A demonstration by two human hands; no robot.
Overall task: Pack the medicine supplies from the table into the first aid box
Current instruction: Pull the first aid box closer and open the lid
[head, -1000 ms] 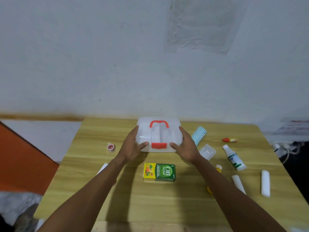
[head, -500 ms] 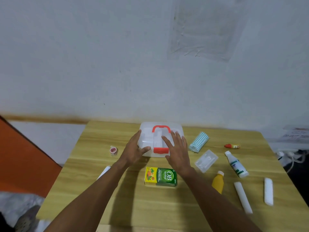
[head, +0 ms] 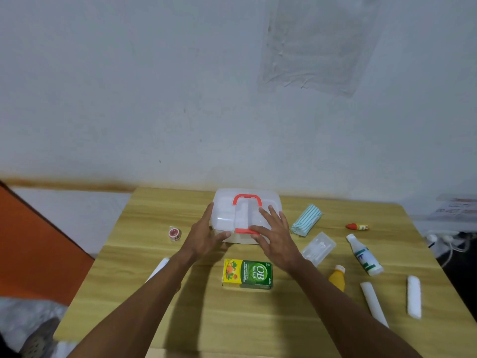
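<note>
Because the left arm lies over it, only part of a white tube (head: 160,267) is seen, and what is inside the cloudy box (head: 245,215) cannot be made out. The box is gripped at its left side by the left hand (head: 204,236), on the table (head: 258,319). The right hand (head: 273,235) is laid flat and open on the lid, as half a second ago; earlier it was held at the box's right side.
</note>
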